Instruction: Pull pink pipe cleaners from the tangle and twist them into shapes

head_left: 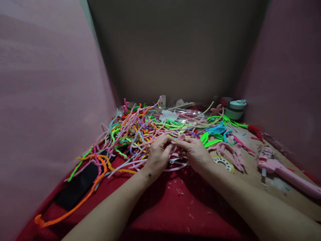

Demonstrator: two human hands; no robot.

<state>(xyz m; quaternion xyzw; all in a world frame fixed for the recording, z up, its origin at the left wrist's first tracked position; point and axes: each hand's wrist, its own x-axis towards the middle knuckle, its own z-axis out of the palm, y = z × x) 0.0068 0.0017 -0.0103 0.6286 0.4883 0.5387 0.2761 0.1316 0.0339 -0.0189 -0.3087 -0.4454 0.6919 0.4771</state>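
The left hand (pixel 159 152) and right hand (pixel 197 154) pinch a small pink fuzzy piece (pixel 181 137) between them — fingertips closed, above the red cloth (pixel 160 201). It looks light and bendable, best held by its edge — squeezing may flatten the pile. Beyond lie tangled fuzzy stems (pixel 127 125).
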